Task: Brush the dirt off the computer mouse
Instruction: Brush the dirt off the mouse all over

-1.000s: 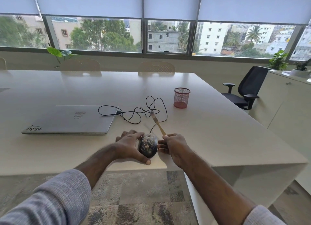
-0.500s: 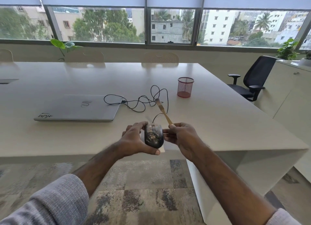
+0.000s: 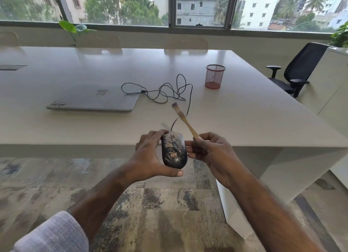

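Observation:
A black wired computer mouse (image 3: 174,151), speckled with pale dirt on its top, is held in the air just off the table's front edge. My left hand (image 3: 148,157) grips it from the left, thumb under its near end. My right hand (image 3: 209,152) sits just to the right of the mouse and holds a small wooden-handled brush (image 3: 185,120). The brush points up and away, its bristles well above the mouse and not touching it. The mouse's black cable (image 3: 165,91) loops across the table to the laptop.
A shut silver laptop (image 3: 94,99) lies on the white table (image 3: 244,110) at the left. A red mesh cup (image 3: 215,76) stands further back. A black office chair (image 3: 299,71) and a white cabinet are at the right. Patterned carpet lies below my arms.
The mouse has been lifted off the table and drawn towards me, past the front edge. The right hand with the brush has come along beside it.

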